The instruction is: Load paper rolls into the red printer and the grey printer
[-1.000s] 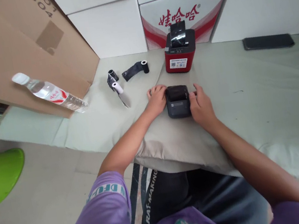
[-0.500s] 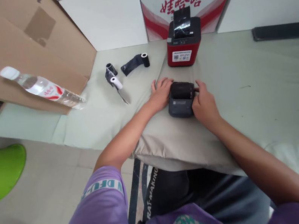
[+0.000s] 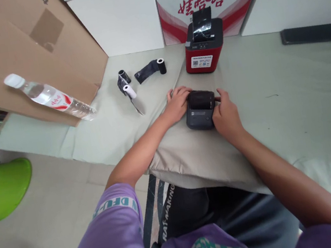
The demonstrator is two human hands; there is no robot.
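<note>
A small black portable printer (image 3: 200, 117) lies on the cloth-covered surface in front of me, a label on its front half. Against its upper left side rest the fingers of my left hand (image 3: 178, 104), gripping that edge. My right hand (image 3: 227, 116) holds the opposite side, its fingers bent against the casing and partly hidden. Behind it stands a red and black desktop printer (image 3: 203, 56) with a dark strip (image 3: 202, 24) rising from its top. Off to the left are a black roll (image 3: 161, 66) partly unwound, a white paper roll (image 3: 129, 91) and another dark roll (image 3: 124, 76).
A clear water bottle (image 3: 53, 98) leans at the left near a large cardboard box (image 3: 75, 41). White boxes (image 3: 116, 22) line the back. A black flat object (image 3: 312, 34) lies at the far right. The padded surface's front edge (image 3: 194, 180) meets my lap. A green seat (image 3: 8, 188) stands lower left.
The view has turned very slightly, so the background sits a little further right. Both hands keep the same hold on the portable printer.
</note>
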